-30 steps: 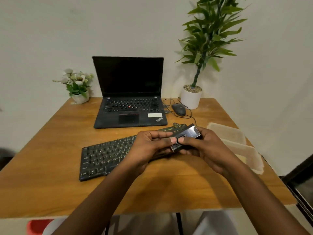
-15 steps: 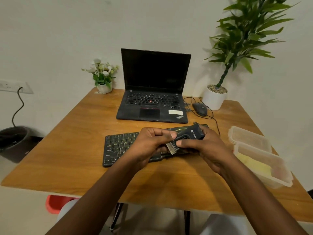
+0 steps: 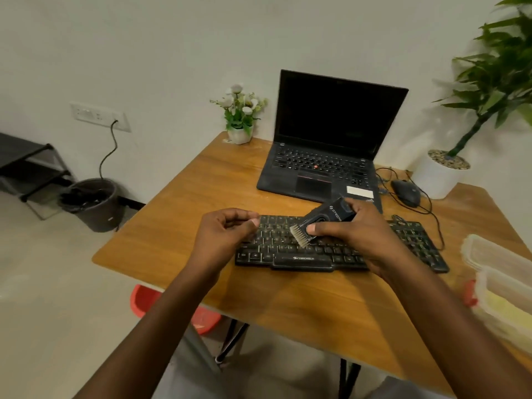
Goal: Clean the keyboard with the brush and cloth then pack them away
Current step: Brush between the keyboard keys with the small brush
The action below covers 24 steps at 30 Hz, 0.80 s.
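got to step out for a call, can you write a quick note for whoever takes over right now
Right hand grips the brush, bristles out, just over the keyboard.
Left hand curled, holding nothing, over the keyboard's left end.
Open container at the right edge of the table; the yellow thing inside looks like the cloth.
Done: brush out. Left: brush keys, wipe, pack both away.

At the back of my table (image 3: 178,226) an open laptop (image 3: 331,145), screen dark, sits between a small flower pot (image 3: 240,135) on its left and a wired mouse (image 3: 406,192) on its right. A tall plant (image 3: 440,180) stands beyond. A dark bin (image 3: 95,205) sits on the floor.
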### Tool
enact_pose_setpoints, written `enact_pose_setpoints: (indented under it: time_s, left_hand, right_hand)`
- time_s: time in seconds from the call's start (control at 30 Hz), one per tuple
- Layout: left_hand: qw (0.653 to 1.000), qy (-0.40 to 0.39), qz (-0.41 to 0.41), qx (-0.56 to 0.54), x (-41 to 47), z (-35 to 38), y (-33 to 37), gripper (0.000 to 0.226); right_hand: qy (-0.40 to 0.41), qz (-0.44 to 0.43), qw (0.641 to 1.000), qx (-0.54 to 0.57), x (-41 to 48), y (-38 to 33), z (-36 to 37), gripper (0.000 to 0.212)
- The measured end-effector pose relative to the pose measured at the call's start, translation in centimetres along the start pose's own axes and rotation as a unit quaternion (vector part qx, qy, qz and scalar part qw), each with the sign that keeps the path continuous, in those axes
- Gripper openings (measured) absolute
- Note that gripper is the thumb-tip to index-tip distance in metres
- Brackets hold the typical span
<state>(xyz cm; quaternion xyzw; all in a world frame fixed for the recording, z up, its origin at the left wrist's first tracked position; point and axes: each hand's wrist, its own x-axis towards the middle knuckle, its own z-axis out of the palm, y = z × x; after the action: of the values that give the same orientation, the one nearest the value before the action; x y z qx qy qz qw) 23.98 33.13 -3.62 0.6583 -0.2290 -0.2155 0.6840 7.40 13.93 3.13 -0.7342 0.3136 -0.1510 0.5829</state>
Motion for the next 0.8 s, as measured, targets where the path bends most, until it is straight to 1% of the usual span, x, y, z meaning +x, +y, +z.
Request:
enact_pose_setpoints:
  time_s: [0.13,0.2,0.33,0.4,0.5,0.67,0.8]
  left_hand:
    - [0.994,0.061,0.036,0.079,-0.5,-2.9,-1.5,0.012]
    - [0.988,0.066,0.052,0.127,-0.3,-3.6,-2.6,0.021]
    - [0.965,0.038,0.093,0.243,-0.3,-3.5,-3.8,0.049]
    - [0.959,0.011,0.12,0.258,-0.6,-3.2,-4.0,0.058]
    - [0.953,-0.023,0.126,0.275,-1.1,-2.9,-4.4,0.075]
    - [0.941,-0.03,0.127,0.312,-1.4,-2.7,-4.6,0.076]
    - [0.939,-0.021,0.124,0.32,-1.5,-2.5,-4.5,0.077]
  right_hand:
    - [-0.007,-0.038,0.997,-0.063,2.1,-0.8,2.3,0.043]
    - [-0.013,-0.06,0.993,-0.099,3.1,-1.2,3.3,0.042]
    - [-0.036,-0.123,0.968,-0.216,5.9,-1.6,5.3,0.041]
    - [-0.051,-0.158,0.95,-0.265,7.1,-2.0,6.6,0.038]
    - [-0.076,-0.191,0.923,-0.325,8.8,-2.5,8.3,0.036]
    - [-0.108,-0.226,0.894,-0.371,10.3,-2.9,10.5,0.036]
    - [-0.125,-0.229,0.875,-0.407,11.2,-2.8,10.2,0.04]
